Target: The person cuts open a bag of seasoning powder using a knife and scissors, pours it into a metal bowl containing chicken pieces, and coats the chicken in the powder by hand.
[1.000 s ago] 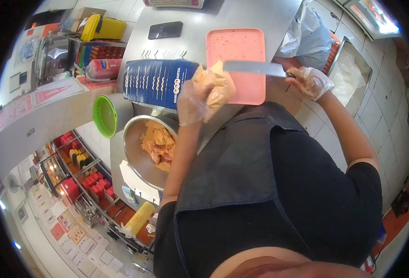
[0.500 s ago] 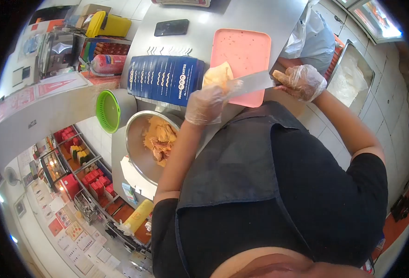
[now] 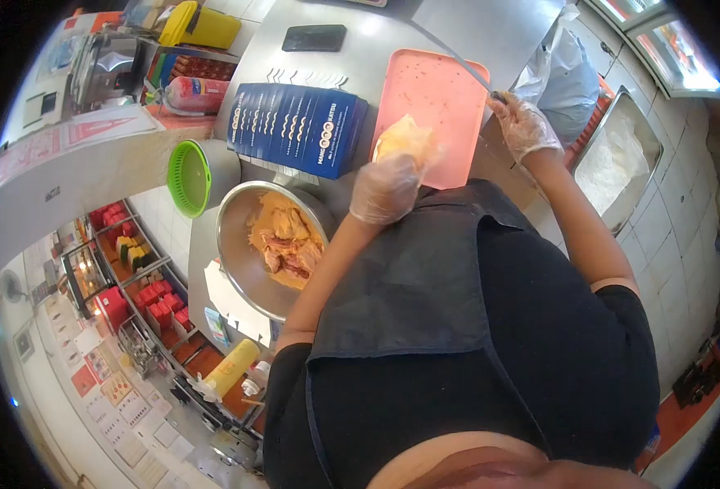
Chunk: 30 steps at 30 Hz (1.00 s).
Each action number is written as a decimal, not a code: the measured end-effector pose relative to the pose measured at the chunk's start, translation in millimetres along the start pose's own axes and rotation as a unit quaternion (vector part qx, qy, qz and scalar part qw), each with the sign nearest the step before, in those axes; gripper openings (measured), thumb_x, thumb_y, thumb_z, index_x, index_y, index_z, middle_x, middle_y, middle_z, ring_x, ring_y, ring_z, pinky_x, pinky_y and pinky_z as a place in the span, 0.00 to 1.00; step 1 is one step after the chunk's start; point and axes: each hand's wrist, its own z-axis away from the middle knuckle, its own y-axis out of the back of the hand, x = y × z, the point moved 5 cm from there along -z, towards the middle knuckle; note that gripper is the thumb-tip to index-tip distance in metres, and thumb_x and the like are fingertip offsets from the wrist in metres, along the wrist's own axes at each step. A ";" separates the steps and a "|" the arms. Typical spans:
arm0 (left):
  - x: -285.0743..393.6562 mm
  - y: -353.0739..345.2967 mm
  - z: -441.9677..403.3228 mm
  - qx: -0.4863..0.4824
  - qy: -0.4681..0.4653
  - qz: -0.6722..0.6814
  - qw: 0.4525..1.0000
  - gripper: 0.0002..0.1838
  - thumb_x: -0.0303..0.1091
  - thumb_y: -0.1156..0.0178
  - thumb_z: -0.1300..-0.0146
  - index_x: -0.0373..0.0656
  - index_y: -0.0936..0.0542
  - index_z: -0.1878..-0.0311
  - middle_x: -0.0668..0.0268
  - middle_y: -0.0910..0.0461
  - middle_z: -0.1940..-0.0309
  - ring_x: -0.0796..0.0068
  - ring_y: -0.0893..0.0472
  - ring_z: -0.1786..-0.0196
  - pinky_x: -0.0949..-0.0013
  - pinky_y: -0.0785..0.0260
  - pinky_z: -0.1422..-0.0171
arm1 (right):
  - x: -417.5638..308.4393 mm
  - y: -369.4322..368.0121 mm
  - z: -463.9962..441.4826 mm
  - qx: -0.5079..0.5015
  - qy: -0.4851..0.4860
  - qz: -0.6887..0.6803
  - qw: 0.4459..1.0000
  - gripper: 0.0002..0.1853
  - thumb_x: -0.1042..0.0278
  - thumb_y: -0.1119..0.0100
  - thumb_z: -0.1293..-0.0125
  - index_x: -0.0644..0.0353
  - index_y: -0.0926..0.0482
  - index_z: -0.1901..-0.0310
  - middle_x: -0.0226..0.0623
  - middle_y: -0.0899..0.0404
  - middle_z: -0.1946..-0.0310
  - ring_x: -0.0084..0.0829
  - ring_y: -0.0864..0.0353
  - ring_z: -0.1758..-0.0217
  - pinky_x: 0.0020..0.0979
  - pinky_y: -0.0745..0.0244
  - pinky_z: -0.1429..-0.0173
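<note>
My left hand (image 3: 386,189), in a clear plastic glove, is closed on a pale yellowish bag (image 3: 407,140) over the lower left part of the pink cutting board (image 3: 435,81). What the bag holds is blurred. The gloved right hand (image 3: 525,126) grips a knife (image 3: 450,50) by its handle, to the right of the board. Its blade points up and left across the board's top right corner, seen nearly edge-on. Left of my left forearm, a steel bowl (image 3: 228,232) holds orange-coated meat pieces (image 3: 288,240).
Blue printed boxes (image 3: 295,126) stand left of the board, with a black phone (image 3: 314,37) behind them. A green-rimmed container (image 3: 189,178) is beside the bowl. Plastic bags (image 3: 570,77) and a metal tray (image 3: 618,163) lie to the right.
The knife has swung from over the bag up and away, its blade now pointing to the back. My left hand has moved right with the bag, over the board.
</note>
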 end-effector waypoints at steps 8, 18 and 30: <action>-45.3 39.6 11.3 0.135 0.144 0.028 0.980 0.03 0.26 0.39 0.37 0.42 0.24 0.65 0.55 0.25 0.72 0.48 0.21 0.71 0.54 0.26 0.66 | 9.8 -68.2 -29.9 -0.153 0.099 0.179 0.967 0.25 0.50 0.45 0.25 0.58 0.26 0.36 0.53 0.16 0.53 0.50 0.18 0.43 0.39 0.27 0.36; -22.0 57.6 -54.1 -0.104 0.330 -0.146 0.927 0.20 0.52 0.40 0.35 0.44 0.16 0.56 0.55 0.15 0.62 0.50 0.16 0.57 0.51 0.24 0.50 | -28.0 -70.5 28.4 -0.212 -0.249 -0.298 0.897 0.17 0.49 0.46 0.23 0.55 0.21 0.51 0.28 0.34 0.82 0.24 0.37 0.87 0.30 0.41 0.85; -36.0 50.9 -21.1 0.081 0.075 -0.113 0.988 0.04 0.27 0.37 0.38 0.42 0.19 0.60 0.58 0.16 0.65 0.52 0.16 0.61 0.53 0.24 0.58 | -51.4 -43.9 67.3 -0.291 -0.240 -0.225 0.898 0.23 0.43 0.54 0.21 0.56 0.21 0.50 0.32 0.25 0.76 0.28 0.25 0.77 0.30 0.31 0.76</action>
